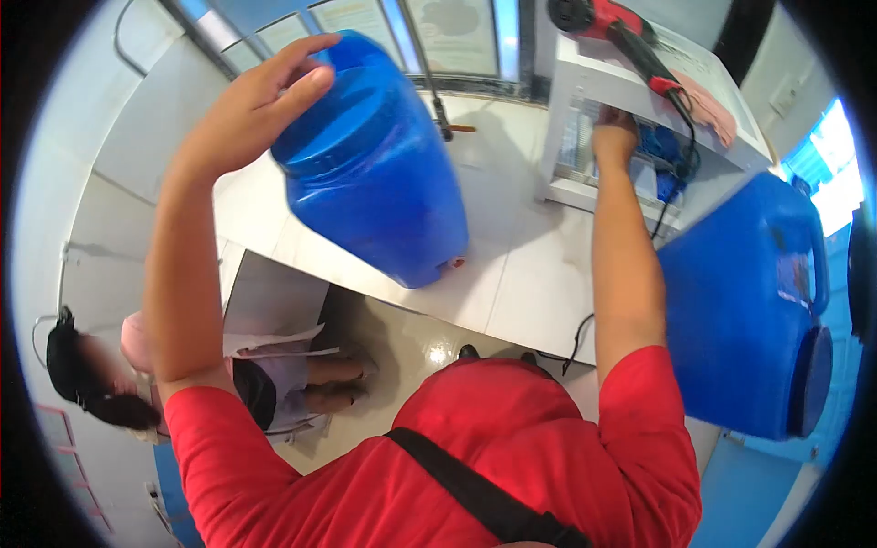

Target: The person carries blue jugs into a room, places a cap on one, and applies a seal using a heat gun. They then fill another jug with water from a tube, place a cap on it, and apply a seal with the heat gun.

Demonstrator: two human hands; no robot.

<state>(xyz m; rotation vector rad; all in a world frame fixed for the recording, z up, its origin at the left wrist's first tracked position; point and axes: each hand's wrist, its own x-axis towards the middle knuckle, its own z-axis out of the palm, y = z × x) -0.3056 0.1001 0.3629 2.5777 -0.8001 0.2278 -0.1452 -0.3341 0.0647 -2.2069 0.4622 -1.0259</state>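
Observation:
My left hand [265, 105] lies with outstretched fingers across the top of a large blue plastic jug [379, 187] with a wide screw cap [336, 137]. The jug stands on the white counter [525, 265], and a small pale fitting shows low on its near side. To the right, my right hand [616, 132] reaches into the opening of a white shelf unit [571, 194]. Its fingers are mostly hidden inside, so what they touch cannot be made out. Blue items [665, 146] are in the compartment beside that hand.
A red and black corded power tool [630, 50] and a pink cloth [705, 108] lie on the shelf unit; the cord hangs in front. A second blue jug [740, 310] is close to my right arm. Beyond the counter's left edge, another person [274, 384] holds papers.

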